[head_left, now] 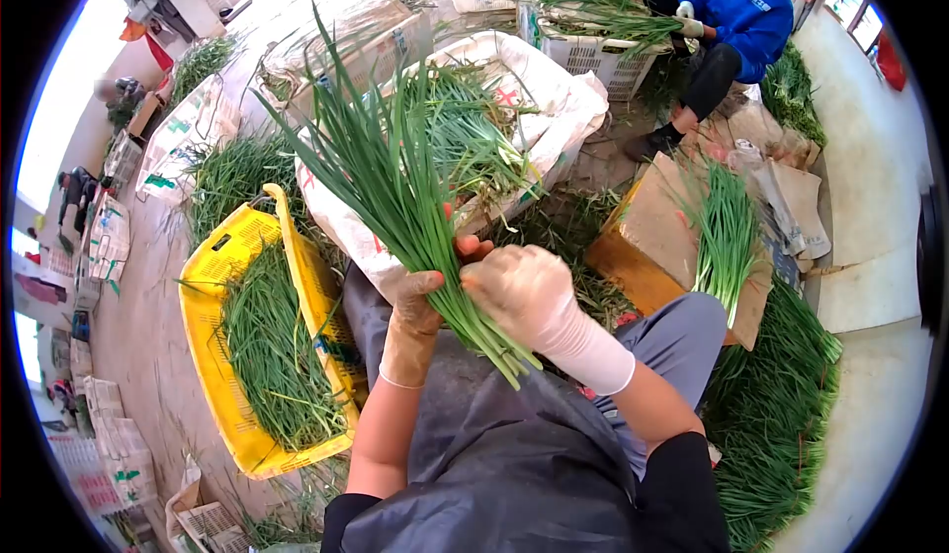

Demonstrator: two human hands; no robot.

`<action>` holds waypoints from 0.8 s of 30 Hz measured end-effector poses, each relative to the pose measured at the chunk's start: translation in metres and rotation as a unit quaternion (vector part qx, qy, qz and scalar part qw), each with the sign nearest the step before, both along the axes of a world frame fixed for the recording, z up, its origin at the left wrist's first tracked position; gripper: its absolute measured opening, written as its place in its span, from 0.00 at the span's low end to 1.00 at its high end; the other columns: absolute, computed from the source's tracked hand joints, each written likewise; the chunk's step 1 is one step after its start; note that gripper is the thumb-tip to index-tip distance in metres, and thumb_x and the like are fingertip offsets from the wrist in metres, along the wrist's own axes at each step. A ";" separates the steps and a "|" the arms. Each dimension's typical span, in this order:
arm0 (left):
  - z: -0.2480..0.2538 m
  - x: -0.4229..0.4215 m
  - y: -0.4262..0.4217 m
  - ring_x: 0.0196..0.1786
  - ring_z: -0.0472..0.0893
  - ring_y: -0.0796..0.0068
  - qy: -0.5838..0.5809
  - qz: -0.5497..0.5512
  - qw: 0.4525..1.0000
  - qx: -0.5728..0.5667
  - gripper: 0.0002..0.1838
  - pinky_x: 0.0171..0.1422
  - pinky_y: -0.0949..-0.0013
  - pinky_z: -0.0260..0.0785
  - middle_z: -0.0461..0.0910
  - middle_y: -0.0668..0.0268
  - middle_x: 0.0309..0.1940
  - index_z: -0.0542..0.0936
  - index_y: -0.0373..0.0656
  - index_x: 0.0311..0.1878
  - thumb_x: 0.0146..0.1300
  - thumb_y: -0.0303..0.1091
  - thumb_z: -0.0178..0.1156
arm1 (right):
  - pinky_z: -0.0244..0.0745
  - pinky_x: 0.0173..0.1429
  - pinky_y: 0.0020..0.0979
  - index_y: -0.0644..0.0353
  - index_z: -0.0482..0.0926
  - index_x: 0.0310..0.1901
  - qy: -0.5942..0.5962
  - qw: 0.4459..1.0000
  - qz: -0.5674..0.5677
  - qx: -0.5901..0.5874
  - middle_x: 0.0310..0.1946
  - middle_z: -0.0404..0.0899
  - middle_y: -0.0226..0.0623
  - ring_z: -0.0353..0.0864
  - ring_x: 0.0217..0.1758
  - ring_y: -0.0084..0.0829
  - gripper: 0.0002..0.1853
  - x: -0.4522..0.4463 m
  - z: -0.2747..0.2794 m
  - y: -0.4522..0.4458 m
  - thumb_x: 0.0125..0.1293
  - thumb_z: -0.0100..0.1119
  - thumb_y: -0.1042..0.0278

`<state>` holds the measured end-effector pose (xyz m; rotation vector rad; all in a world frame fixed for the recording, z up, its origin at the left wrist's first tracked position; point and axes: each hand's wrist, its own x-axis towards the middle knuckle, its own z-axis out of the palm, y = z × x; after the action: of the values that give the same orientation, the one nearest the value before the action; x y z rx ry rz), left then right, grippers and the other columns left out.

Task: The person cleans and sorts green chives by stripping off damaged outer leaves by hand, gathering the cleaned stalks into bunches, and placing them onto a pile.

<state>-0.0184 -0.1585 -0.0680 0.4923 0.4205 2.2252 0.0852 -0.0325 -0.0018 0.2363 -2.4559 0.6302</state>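
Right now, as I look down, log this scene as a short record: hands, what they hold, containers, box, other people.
Left hand: gloved, closed around the green bunch
Right hand: gloved, against the bunch's lower part; blurred, grip unclear
Bunch: leaf tips toward upper left, pale ends toward lower right
Yellow basket: at left, long green leaves inside
White-lined container: ahead, loose stalks inside
Cardboard box: at right, another bunch on top
Other person: blue top, gloved, holding green stalks
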 end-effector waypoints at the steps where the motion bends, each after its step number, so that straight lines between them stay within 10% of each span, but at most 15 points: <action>1: -0.003 -0.001 -0.001 0.56 0.75 0.53 -0.002 0.002 1.000 -0.002 0.44 0.66 0.52 0.64 0.78 0.54 0.48 0.59 0.44 0.67 0.44 0.25 0.66 | 0.72 0.34 0.31 0.56 0.79 0.31 0.016 0.992 0.026 -0.124 0.27 0.78 0.31 0.78 0.29 0.31 0.04 -0.002 0.003 0.005 0.53 0.63 0.71; 5: -0.013 -0.004 -0.006 0.53 0.77 0.57 -0.039 0.012 0.999 0.006 0.40 0.64 0.51 0.65 0.79 0.58 0.45 0.63 0.46 0.66 0.46 0.26 0.65 | 0.71 0.38 0.27 0.62 0.80 0.32 -0.118 0.776 0.112 -0.610 0.30 0.80 0.39 0.78 0.33 0.28 0.04 0.041 0.010 0.059 0.58 0.60 0.72; 7: -0.014 -0.009 -0.007 0.49 0.79 0.60 -0.051 -0.003 0.997 0.056 0.39 0.63 0.52 0.67 0.79 0.62 0.40 0.62 0.47 0.66 0.48 0.27 0.64 | 0.72 0.38 0.31 0.64 0.79 0.35 -0.279 0.818 0.068 -0.499 0.32 0.79 0.40 0.78 0.33 0.34 0.05 0.055 -0.019 0.089 0.57 0.58 0.74; 9: -0.013 -0.012 -0.013 0.44 0.79 0.65 -0.051 0.023 0.998 0.029 0.38 0.61 0.53 0.68 0.76 0.66 0.36 0.61 0.48 0.67 0.50 0.27 0.63 | 0.73 0.40 0.35 0.64 0.78 0.42 -0.349 0.901 -0.247 0.078 0.35 0.79 0.40 0.78 0.35 0.38 0.10 0.072 -0.086 0.092 0.57 0.56 0.76; 10: -0.014 -0.015 -0.014 0.44 0.79 0.66 -0.056 0.026 0.998 0.033 0.38 0.61 0.54 0.69 0.76 0.67 0.35 0.61 0.48 0.67 0.50 0.27 0.63 | 0.73 0.43 0.37 0.59 0.76 0.48 -0.161 0.909 -0.302 0.238 0.39 0.78 0.40 0.77 0.40 0.39 0.16 0.065 -0.076 0.085 0.55 0.56 0.75; 13: -0.012 -0.017 -0.013 0.41 0.78 0.69 -0.065 0.045 0.997 0.013 0.38 0.59 0.57 0.71 0.73 0.68 0.33 0.61 0.48 0.67 0.51 0.28 0.64 | 0.70 0.47 0.35 0.53 0.75 0.51 -0.113 0.950 -0.088 -0.276 0.38 0.75 0.35 0.74 0.42 0.35 0.20 0.069 -0.025 0.042 0.53 0.58 0.73; 17: -0.005 -0.017 -0.006 0.39 0.78 0.69 -0.041 0.064 0.997 -0.027 0.37 0.56 0.58 0.72 0.74 0.66 0.33 0.62 0.45 0.65 0.50 0.27 0.65 | 0.70 0.41 0.32 0.51 0.76 0.48 -0.087 0.985 -0.012 0.151 0.33 0.74 0.28 0.74 0.39 0.29 0.20 0.046 -0.003 0.007 0.50 0.62 0.69; 19: -0.002 -0.017 -0.008 0.37 0.78 0.69 -0.011 0.064 0.996 -0.067 0.36 0.56 0.59 0.72 0.75 0.66 0.32 0.64 0.43 0.64 0.49 0.27 0.65 | 0.68 0.37 0.31 0.50 0.78 0.43 -0.104 0.982 0.031 0.157 0.29 0.73 0.27 0.73 0.35 0.29 0.17 0.042 -0.015 0.009 0.49 0.63 0.67; 24: 0.004 -0.026 -0.023 0.34 0.77 0.73 -0.001 0.102 0.991 -0.081 0.35 0.49 0.64 0.70 0.74 0.68 0.30 0.65 0.41 0.62 0.48 0.28 0.66 | 0.71 0.38 0.33 0.56 0.83 0.31 -0.266 0.909 0.131 -0.293 0.28 0.78 0.35 0.77 0.33 0.35 0.06 0.072 -0.044 0.054 0.52 0.66 0.65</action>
<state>-0.0446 -0.1818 -0.0643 0.3749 0.6705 2.3617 0.1576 0.0211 -0.0457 0.1626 -2.5969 1.7020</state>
